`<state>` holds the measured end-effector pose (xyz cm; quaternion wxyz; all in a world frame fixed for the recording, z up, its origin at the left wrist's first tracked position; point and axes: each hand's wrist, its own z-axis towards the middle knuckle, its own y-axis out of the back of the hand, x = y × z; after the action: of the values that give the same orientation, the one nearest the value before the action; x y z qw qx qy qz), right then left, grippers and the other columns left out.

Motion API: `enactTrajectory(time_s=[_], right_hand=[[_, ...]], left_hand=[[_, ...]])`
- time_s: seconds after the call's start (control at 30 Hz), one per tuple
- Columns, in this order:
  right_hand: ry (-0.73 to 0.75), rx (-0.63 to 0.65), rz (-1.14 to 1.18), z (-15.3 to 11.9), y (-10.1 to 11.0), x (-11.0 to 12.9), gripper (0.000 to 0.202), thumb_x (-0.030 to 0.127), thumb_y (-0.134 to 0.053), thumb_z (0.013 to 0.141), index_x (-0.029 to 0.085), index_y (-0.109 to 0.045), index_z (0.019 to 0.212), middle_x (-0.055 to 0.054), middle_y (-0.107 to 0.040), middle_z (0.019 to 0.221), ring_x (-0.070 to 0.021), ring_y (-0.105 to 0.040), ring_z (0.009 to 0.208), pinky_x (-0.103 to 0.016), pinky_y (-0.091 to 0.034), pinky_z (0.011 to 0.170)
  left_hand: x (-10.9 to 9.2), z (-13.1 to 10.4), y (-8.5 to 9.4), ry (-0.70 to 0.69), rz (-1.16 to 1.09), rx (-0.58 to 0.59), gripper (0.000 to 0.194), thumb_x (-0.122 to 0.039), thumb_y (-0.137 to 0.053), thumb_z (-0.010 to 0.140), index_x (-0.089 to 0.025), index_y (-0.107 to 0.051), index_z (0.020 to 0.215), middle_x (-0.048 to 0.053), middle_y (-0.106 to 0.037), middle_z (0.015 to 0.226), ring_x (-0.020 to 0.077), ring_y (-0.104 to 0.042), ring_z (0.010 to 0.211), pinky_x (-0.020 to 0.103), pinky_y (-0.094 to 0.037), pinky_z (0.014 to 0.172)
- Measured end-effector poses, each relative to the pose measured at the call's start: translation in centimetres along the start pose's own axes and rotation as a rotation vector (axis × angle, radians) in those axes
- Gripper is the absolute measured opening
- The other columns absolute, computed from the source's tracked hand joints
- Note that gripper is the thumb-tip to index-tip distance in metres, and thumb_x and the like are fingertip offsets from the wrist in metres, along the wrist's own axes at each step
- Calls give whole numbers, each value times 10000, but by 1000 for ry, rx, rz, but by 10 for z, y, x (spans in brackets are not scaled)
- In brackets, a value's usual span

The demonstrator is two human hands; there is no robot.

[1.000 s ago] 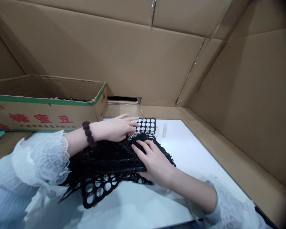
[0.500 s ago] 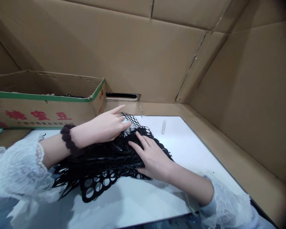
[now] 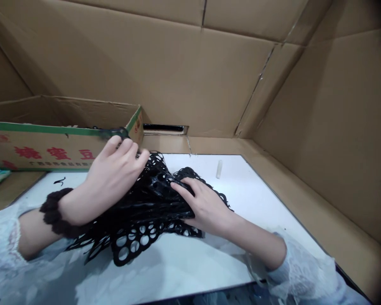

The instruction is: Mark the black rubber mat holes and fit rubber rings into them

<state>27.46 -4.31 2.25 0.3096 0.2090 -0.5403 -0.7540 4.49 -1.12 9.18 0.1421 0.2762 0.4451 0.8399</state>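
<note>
A bunched heap of black plastic mesh (image 3: 165,203) with round holes lies across the white board. My left hand (image 3: 114,169) is over its far left part, fingers curled closed on some of the mesh near the cardboard box's front corner. Just above those fingers, a dark piece of mesh shows blurred against the box rim. My right hand (image 3: 205,205) grips the right side of the heap, its thumb low and its fingers bent over the folds. Part of the mesh is hidden beneath both hands.
A green-edged cardboard box (image 3: 60,148) with black pieces inside stands at the back left. A small translucent tube (image 3: 219,169) and a thin black scrap (image 3: 59,181) lie on the white board (image 3: 254,212). Tall cardboard walls (image 3: 178,76) enclose the back and right.
My left hand has moved left and toward me, changing from a pointing finger to curled fingers, and the mesh's far part has shifted left with it. My right hand stays nearly in place.
</note>
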Motion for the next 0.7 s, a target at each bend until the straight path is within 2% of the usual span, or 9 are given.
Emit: enactTrajectory(time_s=[0.07, 0.13, 0.17, 0.27, 0.33, 0.37, 0.5, 0.6, 0.7], right_hand=[[-23, -6, 27, 1, -1, 0, 876, 310, -667, 672, 141, -188, 1386, -158, -417, 1244, -287, -416, 1114, -431, -414, 916], [-45, -18, 44, 2, -2, 0, 914, 320, -656, 676, 101, -133, 1393, -167, -442, 1224, -286, -438, 1082, -432, -430, 888], [-49, -19, 47, 2, -3, 0, 913, 319, -653, 677, 84, -133, 1389, -173, -448, 1218, -288, -442, 1077, -435, -433, 880], [-57, 2, 46, 4, -2, 0, 823, 296, -656, 670, 99, -240, 1352, -162, -457, 1210, -288, -455, 1071, -432, -440, 867], [-68, 15, 59, 4, 0, 0, 786, 290, -664, 661, 122, -287, 1330, -152, -450, 1224, -285, -460, 1079, -427, -441, 871], [-76, 14, 69, 4, 1, 0, 790, 294, -669, 656, 129, -289, 1329, -154, -437, 1243, -287, -455, 1092, -429, -439, 878], [-94, 11, 104, 5, 1, 0, 851, 327, -683, 651, 130, -243, 1352, -171, -413, 1287, -294, -417, 1155, -445, -409, 925], [-104, 38, 108, 7, -1, 0, 902, 375, -710, 633, 116, -238, 1356, -179, -448, 1254, -299, -424, 1151, -458, -395, 936], [-101, 57, 169, 8, 3, 1, 1054, 538, -726, 546, 98, -226, 1362, -203, -442, 1257, -327, -412, 1166, -484, -379, 943]], left_hand=[[10, -1, -4, -108, -17, -7, 231, -120, -351, 834, -162, -577, 855, 136, -529, 1142, 323, -351, 1231, 546, -233, 1018], [22, -3, -9, -215, -76, 36, 213, -223, -365, 858, -153, -566, 865, 125, -446, 1287, 306, -301, 1274, 518, -209, 1048], [28, -5, -12, -218, -132, 94, 235, -282, -365, 868, -151, -554, 917, 129, -448, 1291, 295, -348, 1249, 492, -261, 1031], [43, -7, -20, -78, -408, 357, 394, -423, -357, 876, -171, -425, 1171, 116, -540, 1189, 241, -536, 1062, 370, -438, 875], [49, -8, -24, -75, -604, 535, 499, -458, -366, 872, -209, -293, 1298, 90, -505, 1248, 207, -524, 1086, 312, -440, 875], [50, -8, -26, -94, -669, 583, 535, -467, -382, 865, -221, -261, 1324, 82, -461, 1299, 199, -484, 1140, 300, -415, 915], [42, -7, -34, -49, -764, 563, 572, -458, -457, 817, -205, -316, 1311, 69, -383, 1364, 203, -385, 1226, 310, -322, 1019], [28, -5, -39, 76, -869, 553, 494, -368, -416, 821, -201, -360, 1283, 47, -447, 1321, 183, -440, 1184, 302, -344, 1011], [15, -1, -42, 189, -911, 487, 430, -374, -395, 813, -189, -454, 1197, 45, -545, 1218, 192, -519, 1094, 309, -396, 964]])
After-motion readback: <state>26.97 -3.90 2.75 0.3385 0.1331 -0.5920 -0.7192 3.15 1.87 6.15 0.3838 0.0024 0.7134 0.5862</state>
